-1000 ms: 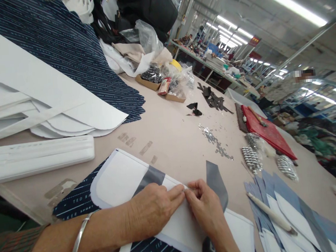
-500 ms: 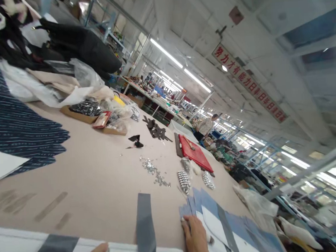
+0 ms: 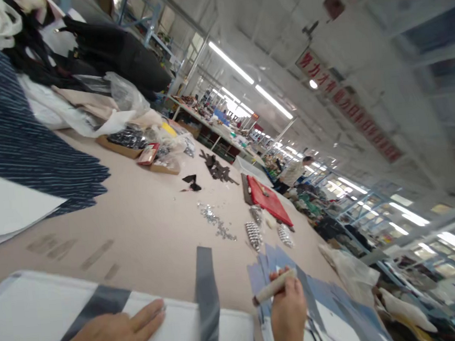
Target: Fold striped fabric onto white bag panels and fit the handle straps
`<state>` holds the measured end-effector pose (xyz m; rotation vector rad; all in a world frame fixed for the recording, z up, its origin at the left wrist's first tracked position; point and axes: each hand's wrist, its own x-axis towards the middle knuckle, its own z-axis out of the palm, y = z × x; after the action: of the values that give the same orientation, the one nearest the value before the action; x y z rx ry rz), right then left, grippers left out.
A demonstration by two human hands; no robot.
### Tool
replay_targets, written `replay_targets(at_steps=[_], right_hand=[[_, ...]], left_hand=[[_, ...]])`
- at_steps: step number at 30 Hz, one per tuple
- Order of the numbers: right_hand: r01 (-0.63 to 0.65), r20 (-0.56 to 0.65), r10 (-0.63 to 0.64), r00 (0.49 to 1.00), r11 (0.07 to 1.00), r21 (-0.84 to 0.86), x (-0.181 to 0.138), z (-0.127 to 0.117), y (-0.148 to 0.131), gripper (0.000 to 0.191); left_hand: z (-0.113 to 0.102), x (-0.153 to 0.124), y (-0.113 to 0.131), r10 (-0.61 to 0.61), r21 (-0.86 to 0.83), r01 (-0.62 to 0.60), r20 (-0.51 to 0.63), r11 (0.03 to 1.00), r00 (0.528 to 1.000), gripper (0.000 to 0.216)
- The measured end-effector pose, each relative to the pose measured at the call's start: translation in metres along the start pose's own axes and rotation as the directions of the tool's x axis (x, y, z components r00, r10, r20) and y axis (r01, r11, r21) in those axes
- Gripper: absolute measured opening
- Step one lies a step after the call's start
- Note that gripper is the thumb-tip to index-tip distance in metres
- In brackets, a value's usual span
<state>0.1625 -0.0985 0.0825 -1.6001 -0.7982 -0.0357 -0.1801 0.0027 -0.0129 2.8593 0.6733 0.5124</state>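
**Operator:** Two items are in hand. Where do they sit, and how are they held?

**Technician:** Right hand [image 3: 287, 307], at 6 o'clock of the view, is clenched around a pale stick-shaped tool [image 3: 274, 286], tip pointing toward 8 o'clock. Left hand [image 3: 107, 340], at 7 o'clock, lies released and flat, fingers extended, on the white panel [image 3: 22, 318] crossed by a grey strip [image 3: 206, 293].

**Operator:** Handling properties?

**Technician:** Judged from appearance: the tool is light, rigid and smooth; grip mid-shaft. The panel looks thin and flexible, likely to slide on the tabletop [image 3: 149, 224]; hold it down by palm pressure or lift by an edge.

**Operator:** Appearance?

**Technician:** Tool: off-white, tapered, darker tip. Panel: white with a narrow pale border. Blue-grey pieces [image 3: 266, 264] lie at the tool's 12 o'clock.
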Motion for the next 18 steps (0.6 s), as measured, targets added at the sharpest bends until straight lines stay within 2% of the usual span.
replay_targets(at_steps=[1, 3, 4, 5, 7, 9, 12, 18], right_hand=[[-0.052, 0.012, 0.051, 0.999, 0.994, 0.093, -0.009, 0.008, -0.012, 0.032], [-0.199, 0.101, 0.177, 0.979, 0.937, 0.288, -0.030, 0.029, -0.036, 0.027], [-0.337, 0.176, 0.287, 0.941, 0.802, 0.492, -0.040, 0.041, -0.047, 0.023], [-0.443, 0.251, 0.370, 0.895, 0.663, 0.603, -0.050, 0.053, -0.057, 0.024], [-0.553, 0.349, 0.455, 0.819, 0.467, 0.690, -0.068, 0.077, -0.071, 0.034], [-0.577, 0.372, 0.467, 0.802, 0.449, 0.682, -0.082, 0.096, -0.073, 0.038], [-0.562, 0.371, 0.434, 0.821, 0.497, 0.662, -0.091, 0.112, -0.060, 0.037], [-0.574, 0.400, 0.417, 0.816, 0.513, 0.638, -0.095, 0.119, -0.035, 0.040]], left_hand=[[-0.014, 0.000, 0.004, 0.022, 0.027, -0.024, 0.061, 0.999, 0.998, 0.068], [-0.038, 0.002, 0.008, 0.072, 0.008, -0.073, 0.106, 0.997, 0.992, 0.057], [-0.046, 0.004, 0.009, 0.071, -0.004, -0.071, 0.102, 0.997, 0.992, 0.050], [-0.051, 0.005, 0.009, 0.064, -0.023, -0.062, 0.103, 0.998, 0.993, 0.046], [-0.055, 0.006, 0.009, 0.049, -0.038, -0.045, 0.102, 0.998, 0.994, 0.041], [-0.054, 0.005, 0.009, 0.047, -0.035, -0.044, 0.101, 0.998, 0.994, 0.040], [-0.052, 0.004, 0.009, 0.069, -0.028, -0.067, 0.080, 0.997, 0.994, 0.040], [-0.051, 0.004, 0.007, 0.091, -0.038, -0.089, 0.056, 0.995, 0.994, 0.039]])
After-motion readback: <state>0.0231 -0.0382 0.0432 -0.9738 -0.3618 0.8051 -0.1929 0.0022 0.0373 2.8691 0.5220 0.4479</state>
